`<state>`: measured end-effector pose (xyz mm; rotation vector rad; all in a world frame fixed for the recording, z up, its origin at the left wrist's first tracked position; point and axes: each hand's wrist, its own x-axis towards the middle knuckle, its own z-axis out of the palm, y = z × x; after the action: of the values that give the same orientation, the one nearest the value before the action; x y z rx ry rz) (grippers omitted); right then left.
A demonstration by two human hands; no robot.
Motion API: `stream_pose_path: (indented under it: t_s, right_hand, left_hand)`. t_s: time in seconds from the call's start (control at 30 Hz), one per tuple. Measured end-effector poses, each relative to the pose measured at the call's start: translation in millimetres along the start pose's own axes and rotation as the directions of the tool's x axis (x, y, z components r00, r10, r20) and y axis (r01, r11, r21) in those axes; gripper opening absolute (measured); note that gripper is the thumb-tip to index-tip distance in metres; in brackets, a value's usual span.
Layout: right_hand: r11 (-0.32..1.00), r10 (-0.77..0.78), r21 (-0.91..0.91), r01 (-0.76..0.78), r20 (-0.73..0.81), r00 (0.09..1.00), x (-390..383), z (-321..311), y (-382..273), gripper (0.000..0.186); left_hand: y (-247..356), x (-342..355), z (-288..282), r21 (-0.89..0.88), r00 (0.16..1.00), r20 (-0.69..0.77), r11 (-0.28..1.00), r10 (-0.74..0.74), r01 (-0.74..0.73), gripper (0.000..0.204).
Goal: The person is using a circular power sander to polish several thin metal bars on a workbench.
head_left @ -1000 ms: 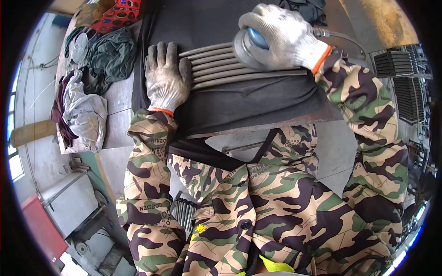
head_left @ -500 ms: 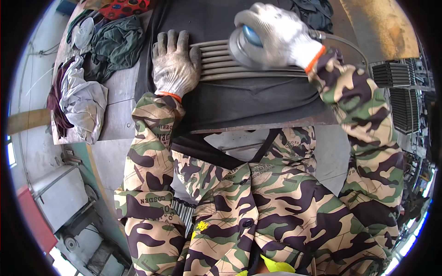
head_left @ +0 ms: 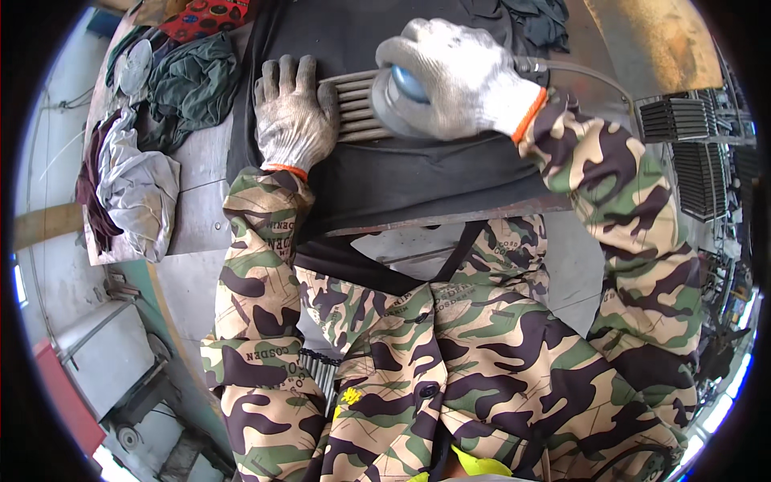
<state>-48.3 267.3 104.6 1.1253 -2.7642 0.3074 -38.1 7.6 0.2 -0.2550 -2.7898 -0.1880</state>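
Observation:
A row of parallel grey metal bars (head_left: 359, 107) lies crosswise on a black cloth (head_left: 385, 178) spread over the table. My left hand (head_left: 296, 112), in a soiled white knit glove, rests flat on the left end of the bars with its fingers stretched out. My right hand (head_left: 462, 79), gloved the same way, is wrapped over a round disc sander (head_left: 410, 84) with a blue top. The sander's grey rim sits over the bars, hiding their middle, and my right hand and forearm cover much of the rest. A hose (head_left: 590, 72) runs off to the right from behind my right wrist.
Crumpled rags lie at the left: a dark green cloth (head_left: 193, 80), a pale grey cloth (head_left: 138, 189) and a red patterned cloth (head_left: 210, 18). Another dark cloth (head_left: 536, 22) is at the far right. Stacks of dark slatted parts (head_left: 699, 181) stand beyond the table's right edge.
My right hand has slid the sander left along the bars, closer to my left hand. The left hand stays flat on the bars' end. The whole view has shifted slightly.

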Motion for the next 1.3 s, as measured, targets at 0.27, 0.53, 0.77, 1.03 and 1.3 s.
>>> stream_pose_path:
  t_s: [0.27, 0.53, 0.77, 1.03, 1.3]
  right_hand:
    - [0.997, 0.073, -0.002, -0.073, -0.005, 0.997, 8, 3, -10, 0.037]
    - [0.990, 0.133, -0.055, -0.131, 0.028, 0.991, 39, -6, 20, 0.039]
    - [0.965, 0.248, -0.060, -0.255, -0.099, 0.964, -10, -22, 103, 0.052]
    - [0.800, 0.601, 0.031, -0.600, -0.056, 0.798, -110, -85, 184, 0.050]
    - [0.751, 0.650, -0.157, -0.641, 0.009, 0.759, -130, -67, 232, 0.044]
  left_hand:
    - [-2, -6, 14, -0.011, 0.984, -0.156, 0.997, 0.080, -0.082, 0.050]
    - [3, -19, -2, -0.032, 0.978, -0.146, 0.987, 0.149, -0.156, 0.054]
    - [18, -17, -38, -0.192, 0.977, 0.202, 0.981, 0.064, -0.025, 0.107]
    - [-8, -37, -36, -0.217, 0.971, 0.084, 0.955, 0.225, -0.203, 0.110]
    - [-13, -47, -32, -0.201, 0.986, 0.060, 0.969, 0.159, -0.144, 0.112]
